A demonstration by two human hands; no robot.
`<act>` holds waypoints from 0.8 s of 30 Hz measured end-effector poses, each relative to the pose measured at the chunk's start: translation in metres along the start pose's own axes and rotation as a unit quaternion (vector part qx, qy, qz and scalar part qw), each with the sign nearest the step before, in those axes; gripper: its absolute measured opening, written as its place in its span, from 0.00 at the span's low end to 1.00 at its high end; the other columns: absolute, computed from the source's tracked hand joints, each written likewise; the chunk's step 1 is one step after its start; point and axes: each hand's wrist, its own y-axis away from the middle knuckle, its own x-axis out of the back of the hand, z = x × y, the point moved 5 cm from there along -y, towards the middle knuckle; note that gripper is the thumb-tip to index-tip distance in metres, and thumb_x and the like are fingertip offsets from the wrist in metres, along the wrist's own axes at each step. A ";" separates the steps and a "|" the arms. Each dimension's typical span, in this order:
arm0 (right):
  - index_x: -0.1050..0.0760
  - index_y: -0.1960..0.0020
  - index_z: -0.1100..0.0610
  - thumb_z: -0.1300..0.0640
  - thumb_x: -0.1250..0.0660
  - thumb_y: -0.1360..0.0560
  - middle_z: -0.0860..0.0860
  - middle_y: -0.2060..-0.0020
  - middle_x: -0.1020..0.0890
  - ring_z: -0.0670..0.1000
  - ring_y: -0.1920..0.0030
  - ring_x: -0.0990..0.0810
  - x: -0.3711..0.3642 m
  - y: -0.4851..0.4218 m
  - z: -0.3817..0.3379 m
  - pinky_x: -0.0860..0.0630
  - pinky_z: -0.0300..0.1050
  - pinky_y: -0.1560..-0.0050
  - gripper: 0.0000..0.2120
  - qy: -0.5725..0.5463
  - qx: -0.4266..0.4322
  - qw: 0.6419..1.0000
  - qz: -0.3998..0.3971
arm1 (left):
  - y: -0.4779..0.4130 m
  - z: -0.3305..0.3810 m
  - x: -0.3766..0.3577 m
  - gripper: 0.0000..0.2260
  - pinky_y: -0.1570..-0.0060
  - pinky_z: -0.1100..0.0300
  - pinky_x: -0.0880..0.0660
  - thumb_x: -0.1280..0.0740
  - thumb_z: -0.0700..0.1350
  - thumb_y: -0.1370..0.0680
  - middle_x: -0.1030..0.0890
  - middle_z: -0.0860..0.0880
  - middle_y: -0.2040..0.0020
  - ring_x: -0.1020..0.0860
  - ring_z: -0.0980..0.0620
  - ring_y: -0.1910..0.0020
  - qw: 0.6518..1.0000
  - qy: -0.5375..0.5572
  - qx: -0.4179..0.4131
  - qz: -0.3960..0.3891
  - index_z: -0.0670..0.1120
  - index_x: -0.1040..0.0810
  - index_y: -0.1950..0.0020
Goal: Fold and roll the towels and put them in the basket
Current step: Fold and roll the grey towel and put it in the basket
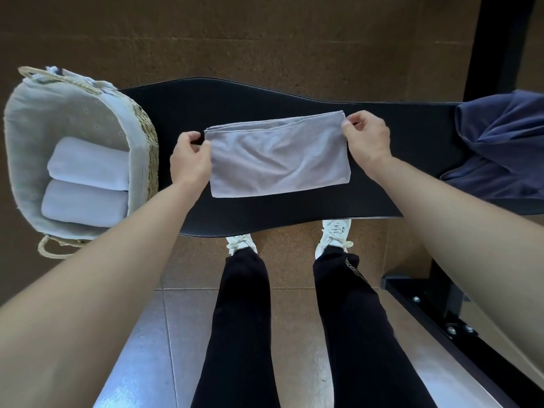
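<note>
Both forearms reached over the black mat (294, 95); left hand (190, 160) and right hand (366, 139) pinched the folded grey towel's (279, 160) far corners (folding step); rolling should follow, toward the basket (26, 119).

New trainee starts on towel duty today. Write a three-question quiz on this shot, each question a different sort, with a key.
1. True or false: the lined wicker basket already holds two rolled towels.
2. Multiple choice: the grey folded towel on the black table is held by A) the left hand only, B) the right hand only, C) both hands, one at each short end.
3. Fill in: the dark blue cloth lies on the person's ____ side of the table.

Key: 1 true; 2 C; 3 right.
</note>
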 end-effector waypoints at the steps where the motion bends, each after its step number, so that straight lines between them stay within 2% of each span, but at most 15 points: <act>1: 0.21 0.43 0.53 0.52 0.34 0.20 0.47 0.50 0.18 0.49 0.48 0.19 -0.002 0.003 0.003 0.21 0.46 0.45 0.08 0.002 0.000 1.000 -0.002 | 0.004 -0.002 -0.001 0.17 0.47 0.59 0.27 0.34 0.49 0.19 0.22 0.55 0.49 0.23 0.54 0.48 1.000 -0.008 -0.009 -0.006 0.49 0.26 0.30; 4: 0.24 0.41 0.52 0.52 0.30 0.23 0.49 0.47 0.20 0.49 0.48 0.20 -0.006 0.014 0.016 0.20 0.48 0.44 0.11 0.022 -0.003 1.000 0.002 | 0.016 -0.017 -0.002 0.21 0.47 0.56 0.24 0.31 0.52 0.23 0.21 0.52 0.44 0.22 0.53 0.46 1.000 -0.021 -0.012 -0.014 0.50 0.27 0.30; 9: 0.29 0.39 0.53 0.51 0.27 0.24 0.47 0.47 0.21 0.50 0.47 0.20 -0.019 0.034 0.029 0.20 0.49 0.45 0.17 0.020 -0.039 0.999 -0.027 | 0.043 -0.039 -0.013 0.18 0.45 0.50 0.22 0.28 0.50 0.23 0.20 0.52 0.48 0.20 0.49 0.48 0.998 -0.049 0.010 -0.029 0.49 0.26 0.36; 12: 0.28 0.41 0.55 0.55 0.29 0.23 0.49 0.48 0.21 0.52 0.48 0.20 -0.028 0.039 0.033 0.20 0.50 0.46 0.13 0.036 -0.067 0.995 -0.060 | 0.051 -0.048 -0.022 0.11 0.49 0.50 0.23 0.29 0.49 0.22 0.20 0.52 0.51 0.20 0.46 0.49 0.994 -0.092 0.021 -0.051 0.46 0.24 0.43; 15: 0.26 0.46 0.58 0.60 0.32 0.25 0.51 0.51 0.20 0.52 0.52 0.20 -0.027 0.043 0.039 0.22 0.47 0.55 0.08 0.013 -0.097 0.992 -0.083 | 0.059 -0.057 -0.023 0.10 0.52 0.51 0.24 0.29 0.50 0.22 0.21 0.54 0.55 0.20 0.46 0.51 0.989 -0.123 0.040 -0.070 0.48 0.24 0.45; 17: 0.27 0.51 0.57 0.62 0.34 0.26 0.51 0.54 0.21 0.51 0.55 0.22 -0.022 0.049 0.047 0.26 0.43 0.61 0.05 0.004 -0.111 0.990 -0.084 | 0.067 -0.062 -0.020 0.12 0.55 0.52 0.25 0.29 0.50 0.23 0.21 0.54 0.54 0.21 0.47 0.51 0.985 -0.158 0.040 -0.054 0.49 0.27 0.44; 19: 0.28 0.53 0.57 0.62 0.35 0.26 0.51 0.55 0.22 0.50 0.57 0.24 -0.018 0.057 0.056 0.27 0.42 0.62 0.04 0.002 -0.114 0.990 -0.082 | 0.075 -0.057 -0.017 0.12 0.58 0.53 0.28 0.29 0.46 0.24 0.23 0.53 0.52 0.22 0.48 0.52 0.984 -0.179 -0.010 0.001 0.50 0.29 0.45; 21: 0.28 0.49 0.57 0.62 0.34 0.26 0.50 0.52 0.21 0.49 0.56 0.23 -0.016 0.063 0.061 0.25 0.42 0.60 0.07 -0.005 -0.105 0.991 -0.080 | 0.079 -0.040 -0.020 0.10 0.60 0.53 0.29 0.29 0.44 0.24 0.24 0.51 0.51 0.24 0.49 0.52 0.978 -0.174 -0.108 0.037 0.49 0.28 0.47; 24: 0.28 0.43 0.55 0.59 0.31 0.25 0.48 0.50 0.21 0.45 0.52 0.21 -0.017 0.066 0.064 0.24 0.40 0.57 0.12 -0.023 -0.092 0.992 -0.081 | 0.079 -0.006 -0.042 0.07 0.56 0.54 0.26 0.29 0.45 0.23 0.22 0.49 0.49 0.24 0.48 0.48 0.955 -0.171 -0.242 -0.005 0.47 0.20 0.46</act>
